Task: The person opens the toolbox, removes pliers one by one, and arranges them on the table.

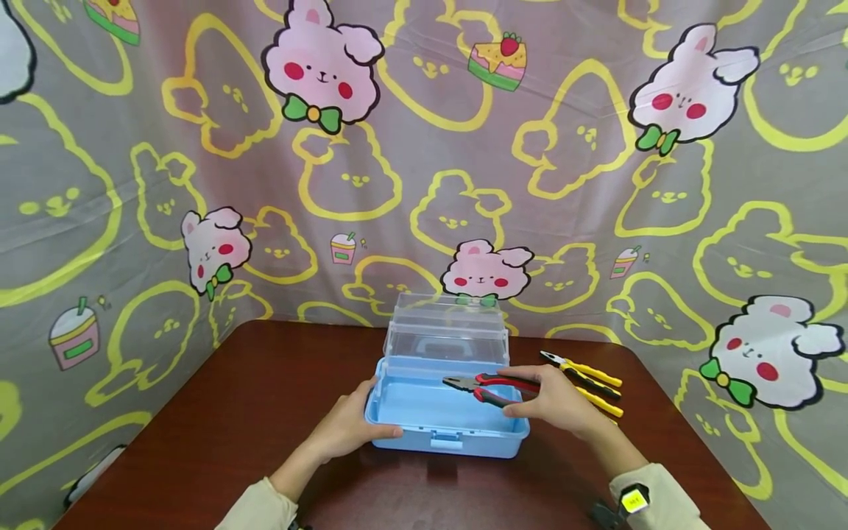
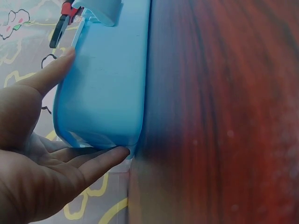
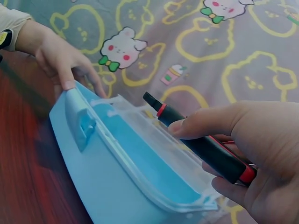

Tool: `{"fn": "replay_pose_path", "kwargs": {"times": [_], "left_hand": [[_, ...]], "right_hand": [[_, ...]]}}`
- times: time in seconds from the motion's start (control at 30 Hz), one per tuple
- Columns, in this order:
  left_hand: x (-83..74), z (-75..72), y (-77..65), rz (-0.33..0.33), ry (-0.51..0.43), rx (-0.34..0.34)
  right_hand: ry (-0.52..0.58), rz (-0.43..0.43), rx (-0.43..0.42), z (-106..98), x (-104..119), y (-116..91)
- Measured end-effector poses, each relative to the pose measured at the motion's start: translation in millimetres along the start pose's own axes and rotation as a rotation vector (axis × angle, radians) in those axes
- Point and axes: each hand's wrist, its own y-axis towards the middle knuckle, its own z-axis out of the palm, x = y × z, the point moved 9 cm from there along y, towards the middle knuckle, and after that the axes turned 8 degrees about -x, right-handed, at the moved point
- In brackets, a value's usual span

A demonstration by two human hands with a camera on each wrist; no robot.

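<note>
A light-blue plastic toolbox (image 1: 444, 443) sits on the table with its clear lid (image 1: 450, 342) raised at the back. My left hand (image 1: 347, 421) holds its left end, the thumb on the front rim and the fingers around the side. Pliers with red and black handles (image 3: 201, 147) are gripped in my right hand (image 1: 556, 401). They hang over the box's right half, their metal head toward the left, apart from the tray floor. In the left wrist view, the pliers' dark tip (image 2: 58, 32) shows beyond the box's latch (image 2: 105, 11).
To the right of the box lie pliers with yellow handles (image 1: 599, 373) and other yellow and black handles (image 1: 592, 384), partly hidden by my right hand and forearm. A patterned curtain (image 1: 411, 147) encloses the dark red-brown wooden table (image 1: 278, 383) at the back and sides.
</note>
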Motion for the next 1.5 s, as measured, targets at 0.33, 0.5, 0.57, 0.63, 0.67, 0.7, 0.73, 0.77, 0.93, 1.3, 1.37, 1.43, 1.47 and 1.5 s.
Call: {"fn": "replay_pose_path", "kwargs": {"times": [0.33,0.5,0.57,0.63,0.67,0.7,0.73,0.77,0.93,1.3,1.37,1.43,1.47,1.5], "left_hand": [[2.0,-2.0,-0.1,0.006,0.02,-0.013],[1.5,0.1,-0.2,0.008,0.005,-0.009],[2.3,1.4,-0.3,0.004,-0.005,-0.002],[2.4,2.5,-0.1,0.004,-0.012,0.004],[2.3,2.8,0.3,0.005,-0.014,0.005],[1.9,3.0,0.7,0.006,-0.017,0.005],[1.3,3.1,1.0,0.009,-0.017,0.005],[1.2,3.2,1.5,0.01,-0.017,0.006],[1.9,1.7,2.3,0.006,-0.006,0.0],[1.8,1.7,1.5,0.013,-0.006,0.001],[2.0,2.1,1.5,0.016,-0.004,0.002],[2.3,2.0,1.7,0.017,-0.001,0.002],[2.3,2.1,1.8,0.017,0.0,0.003],[1.9,2.2,1.7,0.018,0.002,0.003]], "right_hand": [[-0.003,0.081,-0.103,-31,-18,-15],[0.014,0.138,-0.141,-48,-29,-27],[0.011,0.165,-0.161,-55,-35,-32],[0.003,0.187,-0.186,-62,-42,-38],[-0.004,0.192,-0.199,-66,-45,-41],[-0.008,0.196,-0.213,-70,-49,-44],[-0.009,0.2,-0.224,-73,-53,-47],[-0.011,0.203,-0.236,-76,-57,-50],[0.024,0.246,-0.258,-83,-80,-63],[0.055,0.364,-0.258,-84,-131,-80],[0.028,0.377,-0.25,-83,-139,-82],[-0.004,0.396,-0.254,-83,-145,-83],[-0.018,0.398,-0.253,-82,-147,-83],[-0.03,0.4,-0.254,-82,-150,-84]]}}
